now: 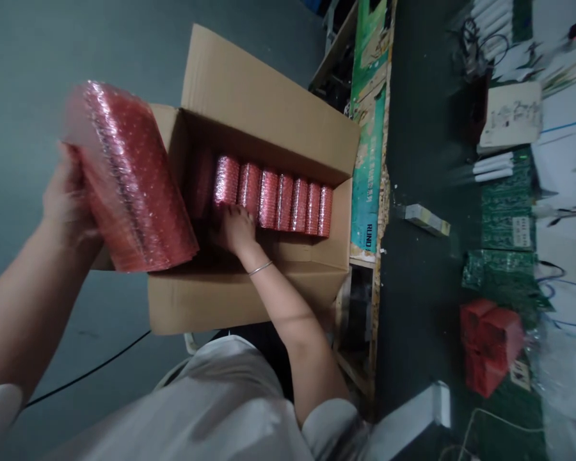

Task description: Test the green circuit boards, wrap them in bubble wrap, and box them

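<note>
My left hand (72,198) is wrapped around a large red bubble-wrap bundle (134,179), holding it tilted above the left end of an open cardboard box (264,102). Inside the box, several red bubble-wrapped packs (269,198) stand side by side in a row. My right hand (237,227) reaches over the near flap, its fingers a little apart against the lower ends of the leftmost bright packs. Another dark red pack (201,182) shows dimly in the shadow at the box's left end. The thumb side of my right hand is in shadow.
A dark worktable (417,288) runs along the right, bearing a small box (427,219), red blocks (492,346), green circuit boards (506,218) and cables. Its worn edge stands close to the cardboard box. A black cable (91,371) crosses the floor at lower left.
</note>
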Demonstrator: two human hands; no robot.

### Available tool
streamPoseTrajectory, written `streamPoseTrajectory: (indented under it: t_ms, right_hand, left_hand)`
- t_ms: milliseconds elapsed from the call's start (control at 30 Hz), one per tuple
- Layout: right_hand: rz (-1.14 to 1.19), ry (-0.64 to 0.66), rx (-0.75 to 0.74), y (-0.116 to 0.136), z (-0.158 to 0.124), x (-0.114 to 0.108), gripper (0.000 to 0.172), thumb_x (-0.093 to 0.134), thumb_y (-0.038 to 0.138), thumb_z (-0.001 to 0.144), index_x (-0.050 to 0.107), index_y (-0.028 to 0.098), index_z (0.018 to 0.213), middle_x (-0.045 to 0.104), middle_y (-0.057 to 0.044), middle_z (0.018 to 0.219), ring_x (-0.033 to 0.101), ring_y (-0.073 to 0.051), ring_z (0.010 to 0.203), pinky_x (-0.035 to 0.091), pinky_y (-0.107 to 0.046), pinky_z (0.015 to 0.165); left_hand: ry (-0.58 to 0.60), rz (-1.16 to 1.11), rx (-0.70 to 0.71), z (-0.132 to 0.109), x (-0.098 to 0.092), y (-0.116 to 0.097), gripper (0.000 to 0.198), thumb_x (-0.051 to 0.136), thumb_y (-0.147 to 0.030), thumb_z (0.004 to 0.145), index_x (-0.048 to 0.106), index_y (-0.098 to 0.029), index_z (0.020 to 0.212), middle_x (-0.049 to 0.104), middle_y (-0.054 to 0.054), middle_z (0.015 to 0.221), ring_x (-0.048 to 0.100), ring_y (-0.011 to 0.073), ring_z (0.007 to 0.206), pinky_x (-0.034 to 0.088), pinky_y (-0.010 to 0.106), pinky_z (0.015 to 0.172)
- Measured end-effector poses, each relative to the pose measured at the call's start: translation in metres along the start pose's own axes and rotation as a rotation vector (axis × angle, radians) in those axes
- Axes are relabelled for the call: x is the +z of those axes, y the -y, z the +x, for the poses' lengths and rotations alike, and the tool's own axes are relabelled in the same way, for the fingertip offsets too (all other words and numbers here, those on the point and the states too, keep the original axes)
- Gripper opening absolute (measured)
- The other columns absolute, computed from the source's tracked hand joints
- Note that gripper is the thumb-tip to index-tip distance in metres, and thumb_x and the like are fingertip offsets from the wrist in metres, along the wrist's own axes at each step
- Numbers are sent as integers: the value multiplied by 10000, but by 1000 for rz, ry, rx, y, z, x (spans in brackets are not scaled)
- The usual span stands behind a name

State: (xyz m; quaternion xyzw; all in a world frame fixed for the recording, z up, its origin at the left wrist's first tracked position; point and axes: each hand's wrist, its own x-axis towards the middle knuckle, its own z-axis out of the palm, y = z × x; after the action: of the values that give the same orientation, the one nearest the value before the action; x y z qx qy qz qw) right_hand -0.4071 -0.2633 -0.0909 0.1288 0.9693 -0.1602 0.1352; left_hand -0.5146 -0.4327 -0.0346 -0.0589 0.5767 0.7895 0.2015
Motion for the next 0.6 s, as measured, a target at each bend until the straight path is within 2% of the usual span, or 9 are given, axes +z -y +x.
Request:
streamPoseTrajectory:
  t_ms: [67, 133, 200, 233, 300, 400, 467, 533, 600]
  right_hand:
    - [38, -36, 69, -10, -2, -4, 606, 605, 415, 1039, 497, 106, 1549, 516, -210, 1626, 452, -356, 1520, 411, -531, 1260]
    - [67, -54, 229, -20, -3, -4, 698, 612, 463, 1042, 441, 61, 1587, 398, -283, 1688, 389, -411, 1574, 384, -600, 1262]
    - [76, 10, 355, -27, -2, -1, 921, 697, 537, 988, 343, -28, 1623, 271, -384, 1705, 289, -492, 1617, 336, -666, 1266]
    - [74, 64, 367, -30, -2, 0, 1026, 747, 567, 948, 307, -62, 1629, 234, -414, 1702, 244, -518, 1629, 304, -681, 1277]
    - [72, 144, 278, -38, -1, 0, 1100, 796, 602, 902, 300, -41, 1644, 251, -391, 1709, 206, -498, 1648, 247, -654, 1315]
    - [90, 76, 172, -58, -6, -10, 917, 682, 612, 986, 344, 99, 1667, 373, -258, 1714, 334, -366, 1634, 286, -514, 1341]
    - [89, -38, 297, -76, -12, -19, 804, 556, 601, 1054, 357, 116, 1664, 370, -244, 1719, 396, -344, 1604, 334, -484, 1321]
    - [75, -96, 510, -94, -18, -25, 840, 491, 624, 1070, 333, 50, 1663, 294, -311, 1730, 351, -393, 1620, 302, -557, 1321]
    - [73, -50, 615, -109, -22, -25, 1010, 546, 694, 1023, 249, -16, 1678, 192, -380, 1733, 235, -446, 1655, 211, -646, 1325]
  left_hand:
    - [91, -88, 73, 3, -1, 2, 988, 950, -828, 535, 706, -272, 1314, 688, -120, 1436, 390, 277, 1577, 582, 320, 1107]
    - [131, -92, 96, 0, 2, 0, 774, 828, -789, 810, 673, -198, 1284, 726, -69, 1373, 359, 280, 1591, 597, 333, 987]
    - [103, -15, 90, -5, 8, -7, 498, 503, -609, 1133, 612, -131, 1220, 754, -10, 1254, 373, 260, 1578, 540, 301, 827]
    - [88, 43, 72, -8, 11, -10, 477, 331, -508, 1206, 575, -99, 1192, 749, 15, 1208, 379, 250, 1571, 489, 285, 787]
    - [80, 134, 48, -12, 15, -14, 518, 152, -425, 1231, 532, -74, 1195, 723, 29, 1254, 374, 230, 1569, 448, 280, 776]
    - [162, 131, 132, -7, 12, -9, 528, 366, -620, 1156, 564, -164, 1334, 585, -45, 1565, 324, 220, 1602, 546, 310, 899]
    - [221, 101, 215, -1, 8, -3, 569, 540, -690, 1062, 581, -225, 1388, 535, -95, 1617, 284, 247, 1624, 577, 335, 991]
    - [268, 95, 235, 4, 5, 1, 539, 353, -577, 1176, 512, -133, 1436, 563, -29, 1592, 218, 272, 1638, 549, 381, 989]
    - [277, 79, 230, 7, 4, 2, 484, 83, -308, 1238, 423, -23, 1430, 623, 47, 1500, 180, 280, 1635, 503, 391, 911]
